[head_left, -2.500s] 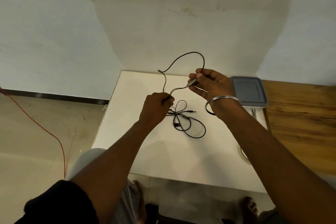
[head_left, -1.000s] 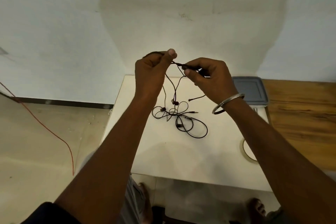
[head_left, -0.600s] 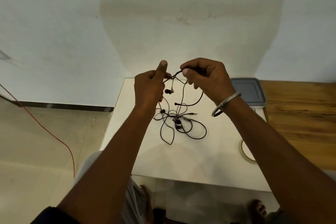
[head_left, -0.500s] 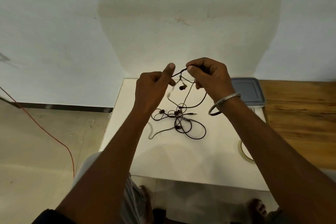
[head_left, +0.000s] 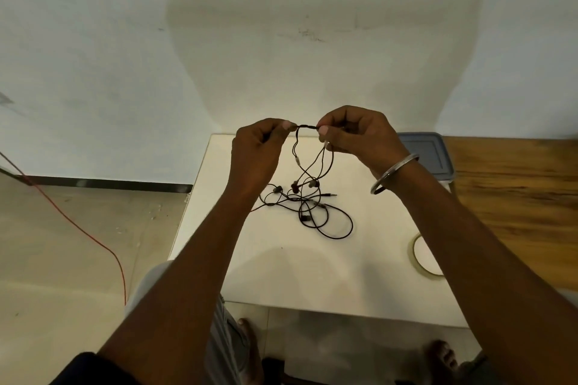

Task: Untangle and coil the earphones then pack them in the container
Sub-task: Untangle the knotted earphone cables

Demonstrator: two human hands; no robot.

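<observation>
We hold the thin black wired earphones up over the white bench. Each grip is narrow and closed on the cord: the left hand pinches it between thumb and forefinger, and the right hand does the same just beside it, so a short stretch runs taut and level between them. Half a second ago the left thumb stood up and that stretch sloped; now it is flat and tight. One earbud hung just under our hands then, but both buds now dangle low, almost down at the heap. We judge that we have drawn more cord up through our fingers and freed two strands from the knot.

Most of the cord lies on the bench in crossed loops with the plug poking out to the right, so untangling is only partly done and no coiling has begun. The grey-lidded plastic container sits at the far right of the bench, behind the right wrist with its metal bangle, lid on. A roll of tape lies near the right forearm, and a red cable trails across the floor
</observation>
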